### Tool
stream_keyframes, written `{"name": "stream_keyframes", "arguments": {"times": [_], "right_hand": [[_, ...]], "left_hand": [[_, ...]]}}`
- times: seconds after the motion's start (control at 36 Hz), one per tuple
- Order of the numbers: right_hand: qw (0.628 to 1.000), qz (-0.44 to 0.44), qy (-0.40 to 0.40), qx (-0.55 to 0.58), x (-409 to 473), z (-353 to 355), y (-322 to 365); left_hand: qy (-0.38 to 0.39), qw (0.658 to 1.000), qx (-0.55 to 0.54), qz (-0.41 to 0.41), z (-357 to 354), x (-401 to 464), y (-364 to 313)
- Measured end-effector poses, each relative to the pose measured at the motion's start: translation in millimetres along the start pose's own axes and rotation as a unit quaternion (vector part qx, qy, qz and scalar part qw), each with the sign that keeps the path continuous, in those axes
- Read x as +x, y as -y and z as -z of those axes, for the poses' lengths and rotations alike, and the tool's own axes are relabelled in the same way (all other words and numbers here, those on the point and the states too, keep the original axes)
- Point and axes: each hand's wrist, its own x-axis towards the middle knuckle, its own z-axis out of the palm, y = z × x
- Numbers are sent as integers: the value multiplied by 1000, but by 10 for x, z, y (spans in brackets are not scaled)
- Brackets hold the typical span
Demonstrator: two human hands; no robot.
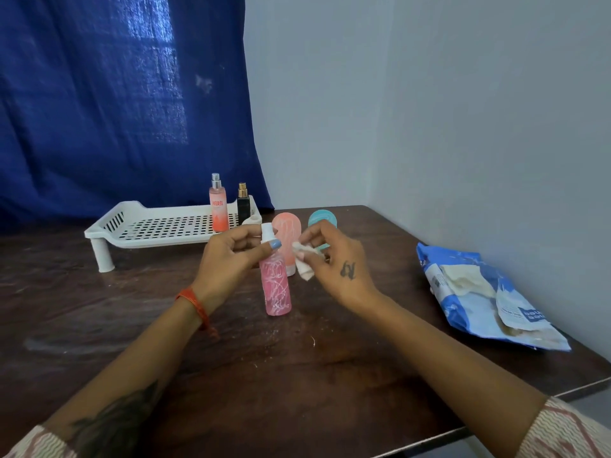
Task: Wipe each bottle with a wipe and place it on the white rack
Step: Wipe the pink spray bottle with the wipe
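At frame centre, the pink spray bottle (275, 285) is held upright at its neck by the curled fingers of the left hand (228, 259). A folded wipe (304, 262) is pinched by the right hand (334, 266) beside the bottle. The white rack (148, 226) is located at centre left.

Patterned cream sleeves (562, 428), orange wrist thread (195, 305), tattooed hands (347, 271)

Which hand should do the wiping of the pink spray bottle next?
Right. The right hand already pinches the wipe beside the pink spray bottle; the left hand grips the bottle's neck, steadying it.
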Motion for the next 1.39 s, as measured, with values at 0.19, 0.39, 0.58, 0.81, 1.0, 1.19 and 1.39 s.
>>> {"name": "stream_keyframes", "arguments": {"times": [0.19,0.39,0.58,0.81,1.0,1.19,1.39], "right_hand": [[983,-55,44,169,-86,-148,-66],[972,-97,72,200,-152,-84,-109],[955,-128,46,264,-132,-98,-53],[961,-122,53,243,-146,-105,-83],[984,-45,11,170,-149,-138,-58],[990,-20,35,139,-191,-107,-102],[991,37,-20,124,-157,-144,-93]], "left_hand": [[3,997,-62,41,-20,-4,-12],[9,997,-53,51,-27,-4,-18],[34,996,-64,61,-31,-12,-31],[41,992,-82,92,-41,-13,-36],[53,991,-76,95,-41,-14,-39],[39,993,-66,95,-34,-10,-25],[44,993,-65,91,-46,-14,-51]]}}
